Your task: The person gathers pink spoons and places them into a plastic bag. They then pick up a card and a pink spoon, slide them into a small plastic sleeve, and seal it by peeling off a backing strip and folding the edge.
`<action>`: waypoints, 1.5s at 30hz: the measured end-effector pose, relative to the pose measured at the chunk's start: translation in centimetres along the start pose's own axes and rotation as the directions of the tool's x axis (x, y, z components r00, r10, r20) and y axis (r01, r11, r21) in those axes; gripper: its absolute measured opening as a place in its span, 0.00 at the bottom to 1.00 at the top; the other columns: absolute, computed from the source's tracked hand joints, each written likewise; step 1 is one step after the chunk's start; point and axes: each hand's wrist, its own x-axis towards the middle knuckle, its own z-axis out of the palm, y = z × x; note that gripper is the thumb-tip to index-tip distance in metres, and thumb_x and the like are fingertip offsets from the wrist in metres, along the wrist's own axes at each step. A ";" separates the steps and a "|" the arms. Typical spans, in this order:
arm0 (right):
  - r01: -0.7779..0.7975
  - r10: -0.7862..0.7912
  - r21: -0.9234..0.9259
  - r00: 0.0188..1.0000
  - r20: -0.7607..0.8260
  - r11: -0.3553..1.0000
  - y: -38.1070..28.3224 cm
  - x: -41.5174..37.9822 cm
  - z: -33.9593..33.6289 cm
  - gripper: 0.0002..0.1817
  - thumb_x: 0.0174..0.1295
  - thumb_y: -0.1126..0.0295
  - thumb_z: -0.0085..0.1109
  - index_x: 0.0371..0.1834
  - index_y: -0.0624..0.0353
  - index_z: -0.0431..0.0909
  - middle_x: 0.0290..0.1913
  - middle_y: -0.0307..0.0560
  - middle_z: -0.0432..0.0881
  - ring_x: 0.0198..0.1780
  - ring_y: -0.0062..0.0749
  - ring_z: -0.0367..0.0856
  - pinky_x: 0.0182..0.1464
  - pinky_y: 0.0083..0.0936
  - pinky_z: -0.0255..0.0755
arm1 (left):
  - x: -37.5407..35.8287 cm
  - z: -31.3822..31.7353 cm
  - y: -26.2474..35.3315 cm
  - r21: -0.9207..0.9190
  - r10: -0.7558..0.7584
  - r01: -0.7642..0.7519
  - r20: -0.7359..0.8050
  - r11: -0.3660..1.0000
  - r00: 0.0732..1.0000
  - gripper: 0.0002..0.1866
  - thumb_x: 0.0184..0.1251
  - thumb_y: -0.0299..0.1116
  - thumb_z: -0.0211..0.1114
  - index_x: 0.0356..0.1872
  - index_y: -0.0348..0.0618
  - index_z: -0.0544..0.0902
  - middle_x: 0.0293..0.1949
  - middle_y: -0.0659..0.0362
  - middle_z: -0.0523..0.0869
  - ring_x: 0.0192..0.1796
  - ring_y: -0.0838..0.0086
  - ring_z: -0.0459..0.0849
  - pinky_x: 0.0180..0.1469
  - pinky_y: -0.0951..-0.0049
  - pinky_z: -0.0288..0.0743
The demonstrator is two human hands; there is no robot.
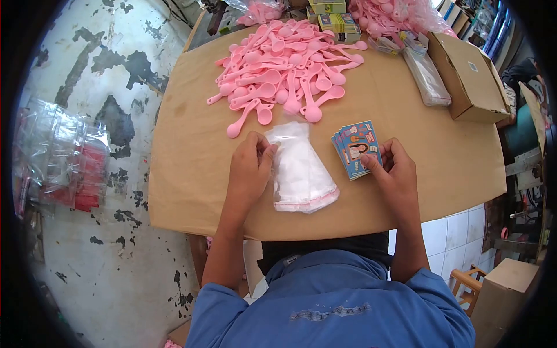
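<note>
My left hand (253, 165) is at the left edge of a fanned stack of clear plastic bags (303, 171), its thumb and index finger pinched together on the stack's upper left side. My right hand (393, 172) holds a small stack of blue printed cards (356, 149), with the thumb on top and the fingers at the right edge. The cards lie just right of the bags. Beyond both hands, a large heap of pink plastic spoons (284, 66) spreads over the brown table (452, 168).
An open cardboard box (473, 75) stands at the back right beside a long clear plastic packet (426, 75). Card stacks (338, 24) and a bag of pink spoons (394, 14) are at the back. Plastic packages (64, 156) lie far left.
</note>
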 end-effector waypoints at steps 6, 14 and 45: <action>0.017 -0.017 0.025 0.999 -0.035 1.000 1.0 -0.1 -0.2 0.18 0.72 0.61 0.76 0.39 0.64 0.78 0.31 0.40 0.81 0.30 0.19 0.72 0.33 0.25 0.70 | -0.3 -0.2 1.2 -0.224 -0.082 0.074 -0.025 0.972 0.996 0.10 0.78 0.30 0.71 0.50 0.37 0.81 0.34 0.64 0.83 0.32 0.82 0.78 0.36 0.76 0.72; 0.125 -0.112 0.102 0.986 -0.123 0.987 0.9 -0.2 0.4 0.13 0.74 0.66 0.72 0.46 0.64 0.80 0.36 0.41 0.84 0.35 0.21 0.78 0.36 0.24 0.73 | -0.5 0.3 1.1 -0.200 -0.057 0.049 -0.037 0.979 0.998 0.07 0.76 0.30 0.73 0.42 0.36 0.86 0.29 0.63 0.86 0.30 0.84 0.79 0.32 0.77 0.72; 0.193 -0.184 0.301 0.981 -0.058 0.934 -1.5 -2.5 0.8 0.10 0.80 0.73 0.64 0.56 0.68 0.83 0.40 0.39 0.86 0.35 0.14 0.80 0.37 0.16 0.76 | -2.4 0.6 2.5 -0.950 -0.239 0.185 0.124 0.253 0.963 0.12 0.83 0.32 0.68 0.60 0.41 0.82 0.52 0.48 0.93 0.53 0.64 0.94 0.56 0.68 0.89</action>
